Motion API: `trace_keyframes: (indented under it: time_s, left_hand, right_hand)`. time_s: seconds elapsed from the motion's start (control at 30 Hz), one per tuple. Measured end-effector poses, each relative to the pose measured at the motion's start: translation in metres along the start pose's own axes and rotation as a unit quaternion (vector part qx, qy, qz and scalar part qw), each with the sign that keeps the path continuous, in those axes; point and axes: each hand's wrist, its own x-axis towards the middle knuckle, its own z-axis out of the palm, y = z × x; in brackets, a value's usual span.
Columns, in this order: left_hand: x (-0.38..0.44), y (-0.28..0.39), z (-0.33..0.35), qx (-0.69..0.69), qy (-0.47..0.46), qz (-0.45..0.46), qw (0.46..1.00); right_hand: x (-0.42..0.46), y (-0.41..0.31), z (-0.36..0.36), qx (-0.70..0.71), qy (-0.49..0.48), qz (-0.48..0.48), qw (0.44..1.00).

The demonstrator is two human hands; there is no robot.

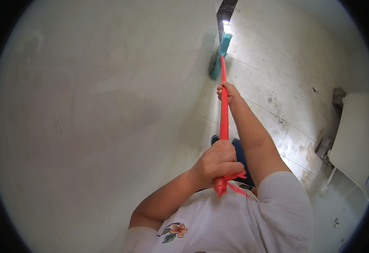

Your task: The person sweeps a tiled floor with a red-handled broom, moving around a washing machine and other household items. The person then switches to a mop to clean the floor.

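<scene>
A broom with a red handle (pixel 224 121) and a teal head (pixel 224 44) reaches away from my body. Its dark bristles lie along the foot of the pale wall. Near the top end of the handle, beside my chest, my left hand (pixel 220 159) is closed around it; red plastic (pixel 221 186) is tied at that end. Farther down the handle, closer to the head, my right hand (pixel 228 92) grips it with the arm stretched out.
A pale wall (pixel 92 110) fills the left side. Stained floor tiles (pixel 266 82) lie to the right, with dark marks and small debris (pixel 314 89). At the far right a white tank-like fixture (pixel 355 129) stands beside grey blocks (pixel 324 150). A dark strip (pixel 227 9) runs beyond the broom.
</scene>
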Motion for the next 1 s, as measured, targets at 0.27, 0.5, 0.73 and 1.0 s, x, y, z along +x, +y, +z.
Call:
trace_keyframes:
  time_s: [0.27,0.5,0.73,1.0]
  left_hand:
    - [0.083,0.047,-0.082,-0.095,0.022,-0.023,0.995]
    - [0.159,-0.025,-0.04,-0.125,-0.017,-0.138,0.982]
    - [0.193,-0.095,-0.023,-0.109,0.059,-0.069,0.99]
    - [0.25,-0.04,-0.085,-0.123,0.041,-0.051,0.99]
  right_hand:
    - [-0.057,0.018,0.082,0.073,-0.019,0.014,0.997]
    - [-0.047,-0.012,0.033,0.1,0.106,0.073,0.987]
    - [0.004,-0.137,0.006,0.011,0.103,-0.026,0.994]
    - [-0.053,-0.12,0.091,0.143,0.021,0.054,0.988]
